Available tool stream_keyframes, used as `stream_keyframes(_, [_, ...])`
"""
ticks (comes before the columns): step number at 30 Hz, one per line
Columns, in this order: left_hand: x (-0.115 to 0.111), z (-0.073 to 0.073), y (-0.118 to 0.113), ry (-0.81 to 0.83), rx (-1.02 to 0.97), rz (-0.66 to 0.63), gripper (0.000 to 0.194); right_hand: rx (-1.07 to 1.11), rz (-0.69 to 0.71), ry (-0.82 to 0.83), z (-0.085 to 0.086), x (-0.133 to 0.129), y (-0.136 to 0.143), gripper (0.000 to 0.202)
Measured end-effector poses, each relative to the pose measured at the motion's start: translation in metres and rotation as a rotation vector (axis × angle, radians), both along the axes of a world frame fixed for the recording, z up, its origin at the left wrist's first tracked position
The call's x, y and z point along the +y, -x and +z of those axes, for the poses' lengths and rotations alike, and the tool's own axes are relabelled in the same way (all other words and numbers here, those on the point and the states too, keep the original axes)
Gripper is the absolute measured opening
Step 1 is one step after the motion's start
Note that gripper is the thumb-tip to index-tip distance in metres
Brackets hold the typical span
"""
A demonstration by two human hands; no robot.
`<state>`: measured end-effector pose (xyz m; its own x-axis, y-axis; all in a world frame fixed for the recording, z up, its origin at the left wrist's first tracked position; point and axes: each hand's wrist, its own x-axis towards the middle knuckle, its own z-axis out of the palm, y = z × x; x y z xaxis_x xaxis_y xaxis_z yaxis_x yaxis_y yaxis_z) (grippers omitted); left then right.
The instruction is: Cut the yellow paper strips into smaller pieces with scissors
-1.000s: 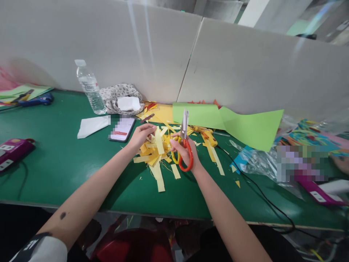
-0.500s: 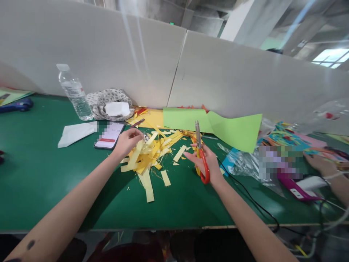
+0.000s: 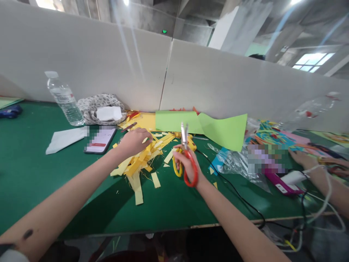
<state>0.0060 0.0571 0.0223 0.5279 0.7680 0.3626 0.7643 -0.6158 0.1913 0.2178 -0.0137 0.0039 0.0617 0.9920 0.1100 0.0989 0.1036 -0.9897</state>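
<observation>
My right hand [image 3: 188,165] is closed round a pair of scissors [image 3: 194,169] with red and yellow handles. The blades point up and away and stand slightly apart. Over the far left part of a heap of yellow paper strips [image 3: 141,158] is my left hand [image 3: 136,142], its fingers curled in. Whatever those fingers may hold is hidden from me. Behind the heap lies a bright green paper sheet [image 3: 223,129], partly curled. A yellow tool [image 3: 191,145], mostly hidden, lies just behind the scissors.
To the left are a phone [image 3: 100,140], a white tissue [image 3: 65,140], a water bottle [image 3: 65,100] and a spotted pouch [image 3: 102,105]. On the right lie clear plastic wrap [image 3: 242,163], a black cable [image 3: 234,182] and a purple box [image 3: 280,182]. Another person's hand [image 3: 302,160] is beyond.
My left hand has turned over, its back now upward above the strips. The scissors have moved left with my right hand and their blades have spread slightly. The view has shifted right.
</observation>
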Motion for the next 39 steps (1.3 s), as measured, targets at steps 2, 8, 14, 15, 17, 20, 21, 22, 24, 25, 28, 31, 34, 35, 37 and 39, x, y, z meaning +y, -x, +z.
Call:
stream_keyframes(2, [0.021,0.006,-0.008,-0.065,0.207,-0.029,0.026,-0.098,-0.037,0.041,-0.011,0.007,0.007,0.036])
stream_keyframes(8, [0.084,0.007,-0.029,-0.087,0.635,-0.125,0.024,-0.222,-0.059,0.075,-0.018,0.021,0.014,0.038])
stream_keyframes(14, [0.098,-0.006,-0.045,-0.058,0.658,-0.177,0.017,-0.247,-0.045,0.056,-0.020,0.019,0.013,0.049])
stream_keyframes(15, [0.097,-0.008,-0.045,-0.061,0.650,-0.178,0.015,-0.246,-0.047,0.064,-0.020,0.019,0.013,0.049])
stream_keyframes(17, [0.094,-0.010,-0.045,-0.072,0.618,-0.177,0.017,-0.241,-0.051,0.080,-0.020,0.019,0.014,0.049])
stream_keyframes(20, [0.091,-0.007,-0.039,-0.098,0.527,-0.142,0.018,-0.200,-0.068,0.103,-0.017,0.019,0.014,0.049])
stream_keyframes(21, [0.090,-0.004,-0.036,-0.107,0.485,-0.112,0.018,-0.179,-0.078,0.108,-0.016,0.019,0.015,0.048])
stream_keyframes(22, [0.090,-0.002,-0.032,-0.119,0.438,-0.071,0.020,-0.158,-0.084,0.112,-0.015,0.018,0.015,0.047])
stream_keyframes(24, [0.090,0.004,-0.023,-0.140,0.328,0.027,0.026,-0.118,-0.085,0.116,-0.013,0.017,0.015,0.044])
stream_keyframes(25, [0.091,0.006,-0.019,-0.143,0.280,0.074,0.028,-0.100,-0.083,0.117,-0.012,0.017,0.015,0.043])
stream_keyframes(28, [0.095,0.008,-0.005,-0.003,-0.079,0.195,0.024,-0.073,-0.079,0.116,-0.011,0.016,0.016,0.042])
stream_keyframes(31, [0.098,0.010,0.005,0.138,-0.336,0.256,0.026,-0.091,-0.075,0.118,-0.009,0.015,0.016,0.041])
stream_keyframes(34, [0.093,0.014,0.008,0.235,-0.516,0.308,0.028,-0.121,-0.083,0.119,-0.009,0.015,0.018,0.042])
stream_keyframes(35, [0.086,0.016,0.007,0.295,-0.591,0.306,0.028,-0.126,-0.085,0.119,-0.009,0.016,0.018,0.042])
stream_keyframes(37, [0.067,0.020,0.002,0.469,-0.785,0.207,0.029,-0.115,-0.084,0.121,-0.010,0.017,0.019,0.043])
stream_keyframes(39, [0.040,0.020,-0.007,0.640,-1.001,0.049,0.029,-0.074,-0.078,0.118,-0.010,0.017,0.020,0.044])
